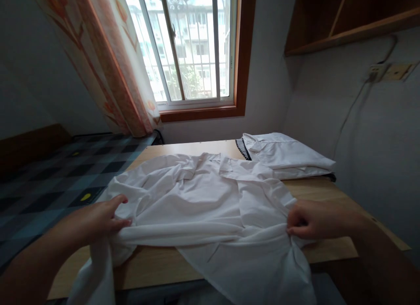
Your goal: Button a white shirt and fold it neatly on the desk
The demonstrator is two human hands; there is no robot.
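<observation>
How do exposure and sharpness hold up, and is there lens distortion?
Head view: window glare washes out the building outside; wall shelf sinks into shadow; white shirt is readable but soft; left hand and right hand look slightly blurred; forearms stretch toward the lower corners, probably wide-angle distortion.

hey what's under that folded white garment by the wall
A striped, black-edged item pokes out from under the folded white garment, above the wooden tabletop. The rest is covered, so I can't identify it.
</observation>
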